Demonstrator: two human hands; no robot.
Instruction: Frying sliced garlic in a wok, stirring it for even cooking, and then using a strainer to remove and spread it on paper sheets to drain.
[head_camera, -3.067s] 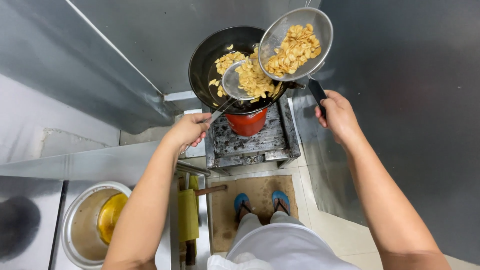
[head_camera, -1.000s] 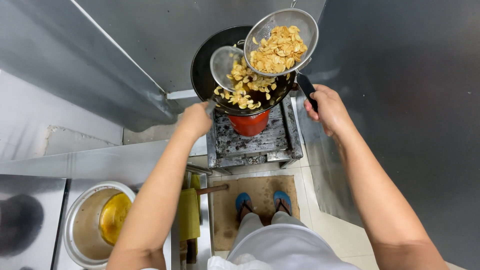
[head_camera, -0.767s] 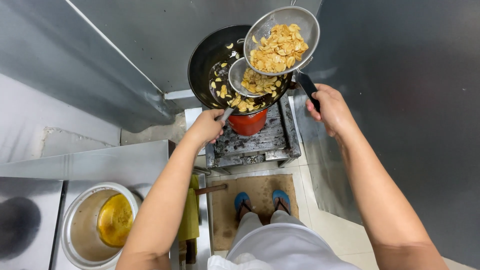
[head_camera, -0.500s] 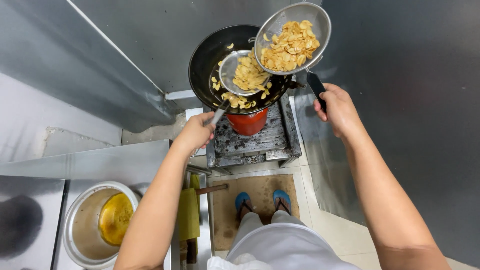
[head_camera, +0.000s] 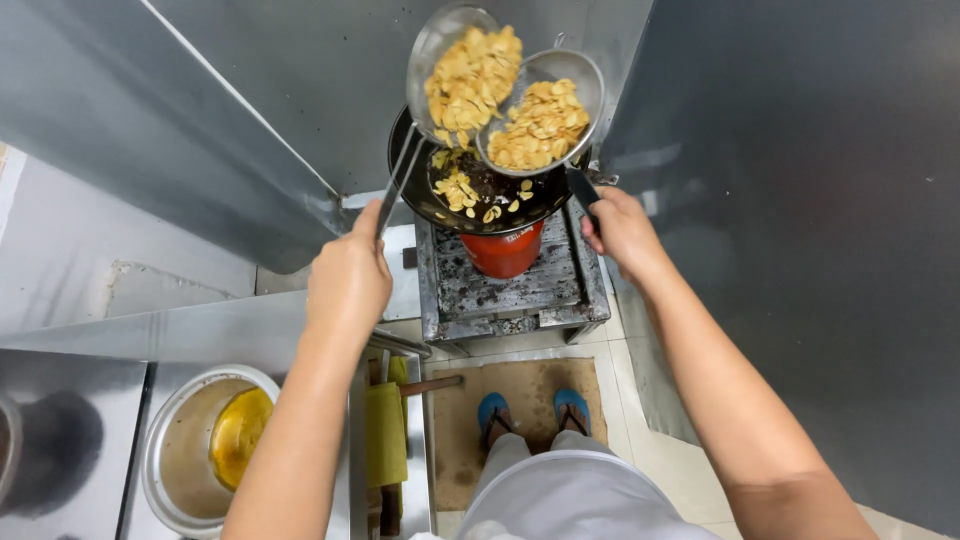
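- White cloth of the person's clothing (head_camera: 580, 495) is seen at the bottom edge, with blue sandals (head_camera: 533, 410) planted on a brown floor mat (head_camera: 520, 400) just past it.
- Off to the lower left, a steel bowl (head_camera: 190, 455) with yellow oil in it is set into the metal counter (head_camera: 150, 335).
- Left hand (head_camera: 348, 275) is closed tight around the long wire handle of a skimmer (head_camera: 462, 72), which is lifted and tipped, piled with golden fried chips (head_camera: 475, 75).
- Right hand (head_camera: 622, 228) is wrapped shut around the dark handle of a round mesh strainer (head_camera: 542, 115), also loaded with chips.
- Skimmer and strainer are held rim to rim, touching or nearly so, both up above the black wok (head_camera: 480, 190).
- A few leftover chips are scattered in the wok, which is seated on a red burner (head_camera: 500, 250) in a grimy metal stove frame (head_camera: 515, 295).
- Grey steel wall panels (head_camera: 800, 200) are seen all around at the far end.
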